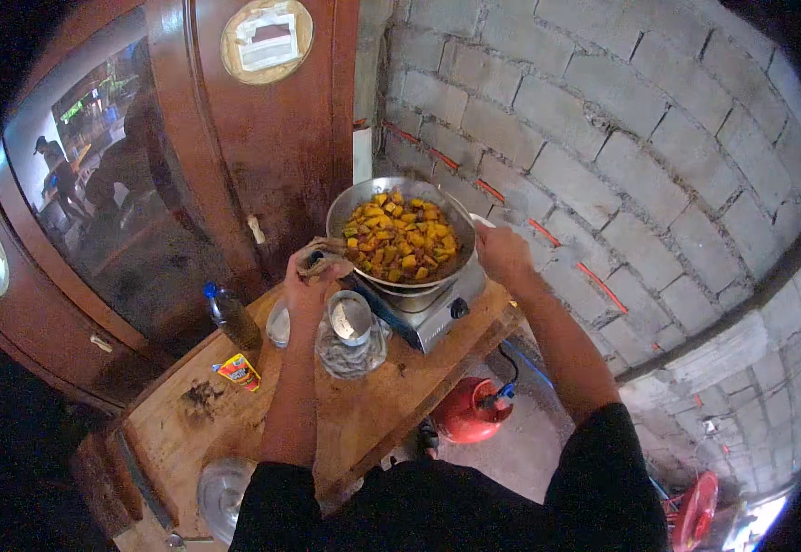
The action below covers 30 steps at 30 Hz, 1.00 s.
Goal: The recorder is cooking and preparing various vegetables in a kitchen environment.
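A wide metal pan point(333, 219) filled with diced yellow-orange vegetables point(400, 238) is over a silver gas stove point(435, 314). At the pan's left side, my left hand point(314, 265) is closed on a folded, dirty cloth point(324, 261). My right hand point(504, 254) grips the pan's right edge area; what lies between its fingers is hidden. Nearer to me, a small metal bowl point(351, 317) rests on a crumpled grey cloth or plastic point(351, 355) on the wooden table point(345, 421). Another small round dish point(278, 323) is partly behind my left forearm.
A dark bottle with a blue cap point(233, 317) and a red-yellow packet point(238, 371) stand on the table's left side. A clear round lid or container point(224, 497) lies nearer. A red gas cylinder point(471, 410) is below the table. Block wall point(580, 138) rises at right, wooden cabinet doors point(276, 152) at left.
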{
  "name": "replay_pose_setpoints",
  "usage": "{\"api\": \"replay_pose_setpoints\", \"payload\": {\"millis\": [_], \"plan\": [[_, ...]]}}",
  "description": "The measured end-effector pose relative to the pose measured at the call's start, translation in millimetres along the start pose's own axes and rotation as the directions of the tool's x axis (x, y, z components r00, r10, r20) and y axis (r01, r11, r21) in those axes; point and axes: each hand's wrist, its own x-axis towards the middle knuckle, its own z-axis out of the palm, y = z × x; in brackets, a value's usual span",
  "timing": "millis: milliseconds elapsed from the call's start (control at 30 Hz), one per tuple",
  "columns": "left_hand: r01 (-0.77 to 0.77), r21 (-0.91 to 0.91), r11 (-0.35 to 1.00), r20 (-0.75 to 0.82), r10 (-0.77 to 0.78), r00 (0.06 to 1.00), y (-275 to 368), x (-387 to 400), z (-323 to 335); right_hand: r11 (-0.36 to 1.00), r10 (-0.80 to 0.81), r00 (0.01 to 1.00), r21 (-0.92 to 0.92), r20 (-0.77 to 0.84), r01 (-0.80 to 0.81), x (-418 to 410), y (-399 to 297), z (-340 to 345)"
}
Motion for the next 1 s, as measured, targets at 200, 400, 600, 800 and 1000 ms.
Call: {"api": "replay_pose_setpoints", "payload": {"millis": [200,400,600,800,1000], "plan": [[-0.066,0.075,0.995,-0.054,0.070,0.996,-7.4,4.2,10.9,0.992,-0.120,0.986,-0.028,0.117,0.124,8.2,24.0,28.2],[-0.089,0.176,0.980,-0.079,0.104,0.991,-7.3,2.5,10.1,0.981,-0.194,0.973,-0.004,0.125,0.196,25.5,36.2,41.8],[-0.034,0.187,0.982,-0.145,0.061,0.987,-4.2,-2.0,25.1,0.970,-0.243,0.970,0.005,-0.002,0.243,39.3,79.6,57.5],[-0.038,0.241,0.970,-0.311,0.114,0.943,1.9,-13.4,42.8,0.922,-0.323,0.937,0.182,-0.129,0.343,37.1,100.7,23.4],[0.038,0.256,0.966,-0.324,0.049,0.945,0.3,-11.8,44.4,0.863,-0.485,0.860,-0.074,0.156,0.500,15.2,124.5,11.0]]}}
